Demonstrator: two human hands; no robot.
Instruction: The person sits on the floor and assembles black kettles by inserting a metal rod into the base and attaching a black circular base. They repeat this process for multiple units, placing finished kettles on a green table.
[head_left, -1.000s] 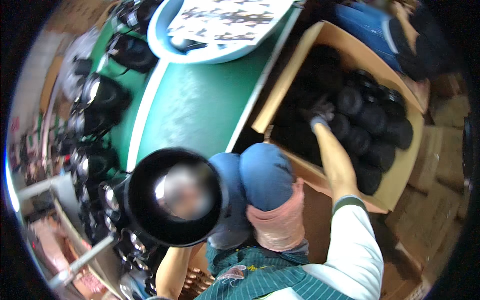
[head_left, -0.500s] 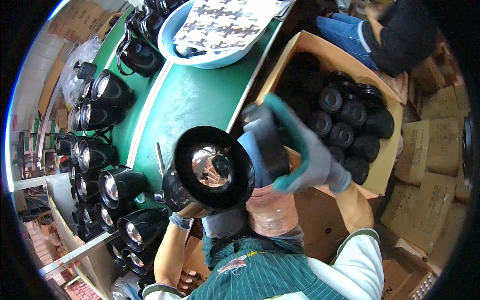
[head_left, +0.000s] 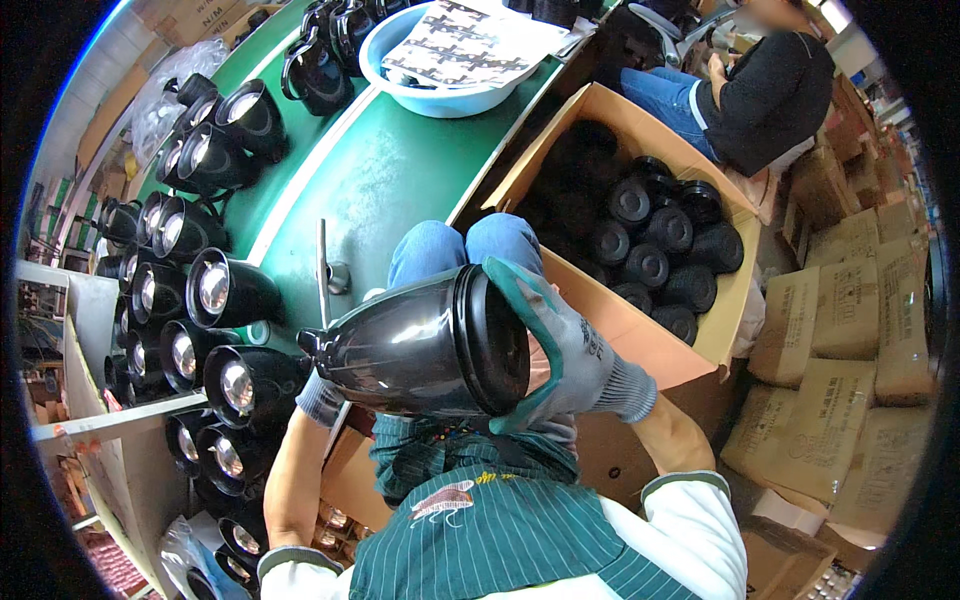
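Note:
Over my lap lies a black vacuum jug body [head_left: 405, 340], on its side with its wide end toward the right. A round black base [head_left: 503, 345] covers that wide end. My right hand [head_left: 570, 350], in a grey and green glove, curves around the base, thumb and fingers on opposite sides of its rim. Behind the narrow end my left hand [head_left: 322, 398] supports the body; only its grey cuff shows clearly, and the fingers are hidden by the jug.
Several black jug bodies with mirrored liners [head_left: 235, 385] lie along the green bench [head_left: 390, 165]. A light blue basin [head_left: 450, 103] with a printed sheet stands at the far end. To the right is a carton [head_left: 735, 290] of black bases; beyond it sits another person [head_left: 770, 100].
My right hand has brought the black base from beside the carton onto the jug's wide end, hiding the mirrored liner. The jug has turned from facing up to lying sideways.

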